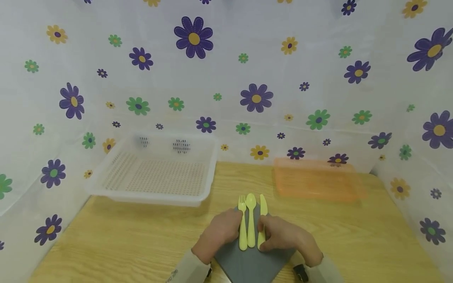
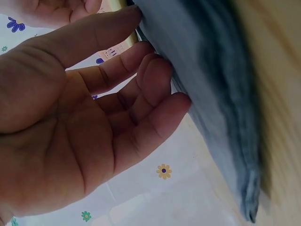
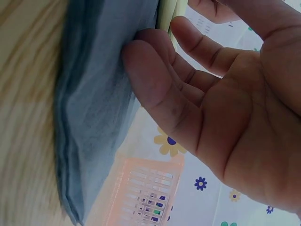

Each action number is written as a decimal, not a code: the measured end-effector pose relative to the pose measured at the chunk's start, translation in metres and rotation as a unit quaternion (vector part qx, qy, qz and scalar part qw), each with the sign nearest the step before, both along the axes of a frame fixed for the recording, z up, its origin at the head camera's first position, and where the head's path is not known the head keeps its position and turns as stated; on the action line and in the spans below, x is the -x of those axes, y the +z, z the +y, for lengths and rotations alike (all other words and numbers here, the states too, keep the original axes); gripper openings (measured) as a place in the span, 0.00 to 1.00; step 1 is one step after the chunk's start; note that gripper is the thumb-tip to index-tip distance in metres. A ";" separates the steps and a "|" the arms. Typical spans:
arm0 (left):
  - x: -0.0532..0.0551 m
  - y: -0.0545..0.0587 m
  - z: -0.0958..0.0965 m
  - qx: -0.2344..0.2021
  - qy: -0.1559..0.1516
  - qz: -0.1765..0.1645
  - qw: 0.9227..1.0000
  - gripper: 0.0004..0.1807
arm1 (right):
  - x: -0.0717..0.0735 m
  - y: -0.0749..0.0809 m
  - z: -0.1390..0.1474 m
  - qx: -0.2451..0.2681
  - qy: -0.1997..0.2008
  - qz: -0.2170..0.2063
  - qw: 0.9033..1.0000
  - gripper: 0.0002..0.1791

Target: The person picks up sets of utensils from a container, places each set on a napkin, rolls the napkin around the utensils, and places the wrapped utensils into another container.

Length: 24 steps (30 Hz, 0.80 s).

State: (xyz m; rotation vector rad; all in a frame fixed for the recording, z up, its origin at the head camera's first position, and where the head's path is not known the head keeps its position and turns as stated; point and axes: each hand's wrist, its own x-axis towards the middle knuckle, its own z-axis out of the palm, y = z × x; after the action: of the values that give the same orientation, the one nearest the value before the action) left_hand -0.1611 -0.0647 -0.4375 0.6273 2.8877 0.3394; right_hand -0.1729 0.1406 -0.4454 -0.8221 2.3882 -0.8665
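Observation:
A yellow fork (image 1: 242,232), spoon (image 1: 251,224) and knife (image 1: 263,206) lie side by side on a folded grey cloth napkin (image 1: 247,263). My left hand (image 1: 223,230) is beside the fork, its index finger touching the fork's neck. In the left wrist view, the other fingertips of that hand rest loosely bent on the napkin (image 2: 202,80). My right hand (image 1: 281,232) holds the knife at its handle, index finger near the neck and thumb near the lower end. In the right wrist view, its outer fingers touch the napkin (image 3: 103,103).
A white perforated basket (image 1: 209,192) stands at the back left of the wooden table (image 1: 141,236). An orange slotted basket (image 1: 279,188) stands at the back right. A white curtain with printed flowers (image 1: 226,70) surrounds the table's back and sides.

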 end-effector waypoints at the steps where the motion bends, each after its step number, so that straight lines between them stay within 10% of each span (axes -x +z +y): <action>1: 0.001 0.001 0.000 0.002 -0.003 0.002 1.000 0.06 | 0.001 0.000 0.000 0.000 -0.003 0.000 1.000 0.20; 24: 0.007 -0.002 -0.004 -0.014 -0.008 0.000 1.000 0.08 | 0.004 -0.001 0.002 0.003 0.007 0.005 1.000 0.22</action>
State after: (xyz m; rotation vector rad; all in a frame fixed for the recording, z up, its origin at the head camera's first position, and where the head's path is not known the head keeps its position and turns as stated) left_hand -0.1678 -0.0688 -0.4393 0.6553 2.8810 0.3780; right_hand -0.1766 0.1422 -0.4461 -0.8473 2.3852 -0.8673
